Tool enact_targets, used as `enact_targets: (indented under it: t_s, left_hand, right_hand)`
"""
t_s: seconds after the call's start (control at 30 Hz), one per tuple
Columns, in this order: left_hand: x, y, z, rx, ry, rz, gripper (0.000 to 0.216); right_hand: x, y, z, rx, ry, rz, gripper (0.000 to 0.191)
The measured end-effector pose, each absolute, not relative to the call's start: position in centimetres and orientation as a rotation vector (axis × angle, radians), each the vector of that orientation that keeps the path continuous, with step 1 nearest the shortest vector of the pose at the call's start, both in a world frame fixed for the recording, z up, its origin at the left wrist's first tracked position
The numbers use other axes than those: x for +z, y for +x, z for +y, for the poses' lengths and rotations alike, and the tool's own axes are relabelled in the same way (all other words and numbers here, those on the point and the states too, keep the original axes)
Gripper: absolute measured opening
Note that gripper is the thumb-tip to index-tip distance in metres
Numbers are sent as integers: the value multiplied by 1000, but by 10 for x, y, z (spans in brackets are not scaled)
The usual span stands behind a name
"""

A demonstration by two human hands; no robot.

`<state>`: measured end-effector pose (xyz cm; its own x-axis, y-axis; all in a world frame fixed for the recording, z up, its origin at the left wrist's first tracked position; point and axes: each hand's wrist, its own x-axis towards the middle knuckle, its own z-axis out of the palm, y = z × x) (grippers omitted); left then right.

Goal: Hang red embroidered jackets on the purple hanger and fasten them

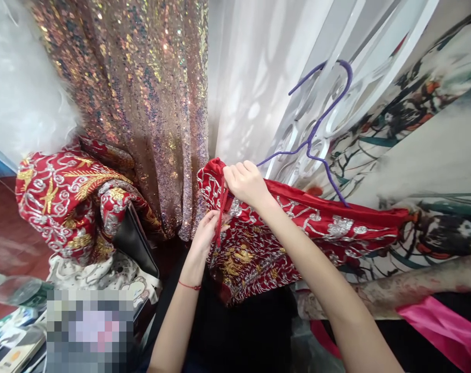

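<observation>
A red garment (297,223) with silver and gold embroidery hangs from a purple hanger (317,129) in front of me. My right hand (245,182) is closed on the garment's top left corner, near the hanger's arm. My left hand (208,230) sits just below it, fingers pinched on a thin red strap (221,217) that runs down from that corner. A red thread bracelet circles my left wrist.
A sequinned pink-gold dress (142,103) and white sheer fabric (259,77) hang behind. Another red embroidered garment (72,197) lies bunched at left over a dark bag (136,241). Painted fabric (425,129) hangs at right, pink cloth (445,331) below it. A plastic bottle (14,290) lies at lower left.
</observation>
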<state>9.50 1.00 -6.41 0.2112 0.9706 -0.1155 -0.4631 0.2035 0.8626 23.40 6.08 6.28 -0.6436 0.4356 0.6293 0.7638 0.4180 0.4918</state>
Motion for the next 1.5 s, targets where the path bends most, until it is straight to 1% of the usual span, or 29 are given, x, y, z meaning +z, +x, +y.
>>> enact_targets:
  t_s: [0.13,0.3,0.4,0.63,0.77,0.9,0.97,1.13,1.23,1.33,1.4,1.47,1.5]
  left_hand:
    - [-51,101,2,1174,810,739,50]
    - [-43,85,0,1127,1080,880,39]
    - [-47,77,3,1179,1164,967,35]
    - [-66,88,-1,1229,959,929,34]
    - [-65,95,-5,1230,884,858,37]
    - [-54,95,-8,1144,873,805,43]
    - [-48,93,-8,1120,881,802,45]
    - [-46,87,-2,1120,1078,894,45]
    - [-46,77,-3,1126,1163,890,52]
    - [-35,61,-7,982,1288,770,59]
    - [-18,49,-5,895,1456,720,54]
    - [5,42,7,1011,1555,699,48]
    - [17,42,16,1158,1557,691,46]
  right_hand:
    - [64,236,59,-1048,-1067,-2300,43]
    - [63,237,59,-1046,-1098,-2309,43]
    - [64,234,60,-1032,-1099,-2319,43]
    - [64,232,60,-1024,-1127,-2322,43]
    - [64,236,59,-958,-1153,-2358,43]
    - [64,238,60,-923,-1149,-2371,38]
    - [64,239,61,-933,-1142,-2360,39]
    - [63,234,59,-967,-1143,-2319,44]
    - [64,228,53,-932,-1163,-2279,39]
    - [64,222,48,-942,-1193,-2234,33]
    - [63,220,47,-969,-1213,-2218,32]
    - [63,220,47,-974,-1218,-2221,33]
    - [63,220,47,-967,-1212,-2227,33]
